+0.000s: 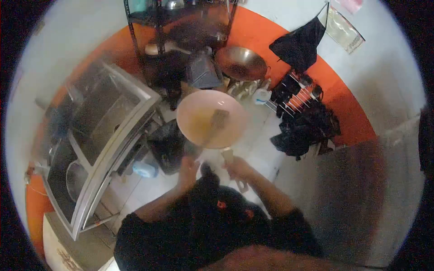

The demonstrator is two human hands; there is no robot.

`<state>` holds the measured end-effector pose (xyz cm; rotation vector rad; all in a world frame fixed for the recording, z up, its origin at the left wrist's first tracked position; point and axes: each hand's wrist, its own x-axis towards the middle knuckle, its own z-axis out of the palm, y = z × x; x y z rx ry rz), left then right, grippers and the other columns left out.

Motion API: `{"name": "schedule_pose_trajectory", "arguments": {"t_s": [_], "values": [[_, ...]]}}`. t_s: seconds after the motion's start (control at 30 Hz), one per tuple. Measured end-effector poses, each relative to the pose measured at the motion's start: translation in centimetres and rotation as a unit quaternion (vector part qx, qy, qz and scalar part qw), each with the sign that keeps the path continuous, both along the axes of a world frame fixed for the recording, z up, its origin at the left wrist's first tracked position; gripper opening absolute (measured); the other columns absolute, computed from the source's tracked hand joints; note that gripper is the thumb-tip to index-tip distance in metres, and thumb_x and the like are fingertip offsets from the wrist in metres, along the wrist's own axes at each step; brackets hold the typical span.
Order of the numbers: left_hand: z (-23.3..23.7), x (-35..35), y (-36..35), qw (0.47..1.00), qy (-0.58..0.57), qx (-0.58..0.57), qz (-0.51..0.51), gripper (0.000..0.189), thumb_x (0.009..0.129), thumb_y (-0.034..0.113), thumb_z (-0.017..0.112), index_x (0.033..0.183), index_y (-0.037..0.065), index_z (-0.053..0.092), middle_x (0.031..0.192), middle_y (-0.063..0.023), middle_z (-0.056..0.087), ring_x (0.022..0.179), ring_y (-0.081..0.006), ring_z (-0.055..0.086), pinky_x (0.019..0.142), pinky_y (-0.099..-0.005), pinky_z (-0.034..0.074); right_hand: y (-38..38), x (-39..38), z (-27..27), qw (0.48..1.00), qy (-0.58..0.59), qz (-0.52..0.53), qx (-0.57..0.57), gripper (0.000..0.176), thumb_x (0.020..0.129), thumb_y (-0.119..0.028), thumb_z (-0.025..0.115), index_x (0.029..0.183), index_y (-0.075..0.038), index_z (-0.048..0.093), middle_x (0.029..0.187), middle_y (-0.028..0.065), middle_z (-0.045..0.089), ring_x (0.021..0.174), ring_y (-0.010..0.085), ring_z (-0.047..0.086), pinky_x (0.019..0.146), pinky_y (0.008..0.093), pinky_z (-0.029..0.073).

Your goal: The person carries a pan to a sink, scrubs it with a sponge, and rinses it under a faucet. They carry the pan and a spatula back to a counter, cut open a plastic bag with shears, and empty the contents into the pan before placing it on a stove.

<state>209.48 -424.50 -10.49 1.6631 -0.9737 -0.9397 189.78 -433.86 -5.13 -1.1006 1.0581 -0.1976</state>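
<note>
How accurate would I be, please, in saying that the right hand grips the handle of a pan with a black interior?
Not quite: the head view shows that the pan has a pale pink interior, not black; the right hand does grip its handle.

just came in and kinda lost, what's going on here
One person has their right grip closed around the handle of a pan, while the left grip holds a spatula. The spatula reaches over the pan's pink inside, beside a yellow patch too blurred to identify.
</note>
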Motion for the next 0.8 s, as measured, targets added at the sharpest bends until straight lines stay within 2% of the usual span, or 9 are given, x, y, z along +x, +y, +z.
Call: {"name": "schedule_pose_trajectory", "arguments": {"t_s": [0.13, 0.2, 0.3, 0.47, 0.53, 0.6, 0.67, 0.7, 0.8], "values": [[-5.0, 0.8, -6.5, 0.973, -0.027, -0.054, -0.222, 0.024, 0.083, 0.024, 0.049, 0.089, 0.0, 0.049, 0.088, -0.0116, 0.054, 0.083, -0.0201, 0.052, 0.071, -0.0327, 0.042, -7.3, 6.3, 2.1, 0.993, 0.02, 0.09, -0.079, 0.022, 0.074, -0.025, 0.063, 0.075, -0.003, 0.056, 0.059, 0.0029, 0.052, 0.047, 0.0127, 0.048, 0.042, 0.0271, 0.038], [0.2, 1.2, -11.1, 0.912, 0.407, 0.014, -0.052, 0.026, 0.083, 0.027, 0.048, 0.085, 0.002, 0.056, 0.09, -0.0115, 0.057, 0.08, -0.0201, 0.056, 0.067, -0.0321, 0.046, -9.4, 9.2, -2.3, 0.968, -0.007, 0.173, -0.183, 0.021, 0.073, -0.023, 0.061, 0.077, -0.002, 0.057, 0.062, 0.0055, 0.055, 0.051, 0.0124, 0.051, 0.045, 0.0275, 0.041], [0.7, 6.1, -12.6, 0.831, 0.55, 0.019, -0.084, 0.02, 0.08, 0.022, 0.053, 0.082, 0.004, 0.06, 0.079, -0.009, 0.059, 0.07, -0.0192, 0.058, 0.06, -0.0315, 0.047, -10.2, 13.8, -2.4, 0.921, -0.116, 0.184, -0.322, 0.019, 0.071, -0.018, 0.057, 0.079, -0.001, 0.057, 0.07, 0.0103, 0.058, 0.061, 0.013, 0.055, 0.054, 0.029, 0.046], [-1.6, 7.0, -13.4, 0.979, 0.124, 0.152, 0.051, 0.023, 0.074, 0.02, 0.062, 0.081, -0.001, 0.058, 0.069, -0.0076, 0.057, 0.061, -0.0169, 0.054, 0.052, -0.033, 0.044, -8.5, 16.1, -8.7, 0.895, -0.31, 0.19, -0.258, 0.022, 0.071, -0.016, 0.056, 0.088, -0.001, 0.055, 0.079, 0.0125, 0.059, 0.075, 0.0186, 0.056, 0.069, 0.0366, 0.047], [-0.7, 5.2, -13.4, 0.974, -0.132, 0.164, 0.084, 0.029, 0.073, 0.022, 0.065, 0.085, -0.003, 0.056, 0.073, -0.0112, 0.059, 0.065, -0.0206, 0.055, 0.055, -0.0351, 0.043, -10.0, 15.0, -10.5, 0.876, -0.218, 0.389, -0.182, 0.022, 0.073, -0.017, 0.058, 0.087, 0.0, 0.053, 0.076, 0.0106, 0.057, 0.077, 0.0182, 0.054, 0.069, 0.0354, 0.046], [-1.2, 3.9, -13.8, 0.965, -0.181, 0.166, 0.097, 0.03, 0.07, 0.02, 0.064, 0.087, -0.002, 0.052, 0.077, -0.0175, 0.057, 0.07, -0.0295, 0.055, 0.059, -0.0386, 0.044, -12.8, 15.2, -12.6, 0.679, -0.346, 0.637, -0.113, 0.026, 0.077, -0.022, 0.059, 0.09, 0.0, 0.055, 0.079, 0.0101, 0.059, 0.075, 0.0179, 0.054, 0.067, 0.0333, 0.045], [-1.2, 2.9, -14.9, 0.962, -0.234, 0.083, 0.112, 0.033, 0.064, 0.015, 0.062, 0.093, 0.006, 0.051, 0.076, -0.0136, 0.057, 0.07, -0.0349, 0.055, 0.059, -0.0416, 0.045, -18.6, 14.2, -9.6, 0.682, -0.301, 0.662, -0.074, 0.027, 0.076, -0.023, 0.058, 0.09, 0.001, 0.056, 0.082, 0.0135, 0.059, 0.079, 0.0208, 0.055, 0.07, 0.0354, 0.044], [-0.2, 2.6, -14.8, 0.918, -0.313, 0.236, 0.051, 0.039, 0.069, 0.007, 0.051, 0.107, 0.0, 0.048, 0.088, -0.0176, 0.057, 0.082, -0.028, 0.056, 0.07, -0.0374, 0.045, -23.0, 13.9, -7.9, 0.69, -0.241, 0.681, -0.047, 0.028, 0.076, -0.024, 0.058, 0.09, 0.001, 0.057, 0.085, 0.0169, 0.06, 0.084, 0.0236, 0.056, 0.072, 0.0376, 0.043], [-1.3, -0.4, -14.0, 0.859, 0.061, 0.387, 0.33, 0.034, 0.067, 0.001, 0.048, 0.101, -0.001, 0.05, 0.079, -0.0165, 0.057, 0.07, -0.0264, 0.056, 0.06, -0.0347, 0.046, -35.0, 14.4, -15.1, 0.659, -0.166, 0.733, 0.0, 0.023, 0.079, -0.026, 0.057, 0.075, -0.003, 0.058, 0.07, 0.0081, 0.058, 0.071, 0.0183, 0.053, 0.064, 0.0342, 0.043]]}}
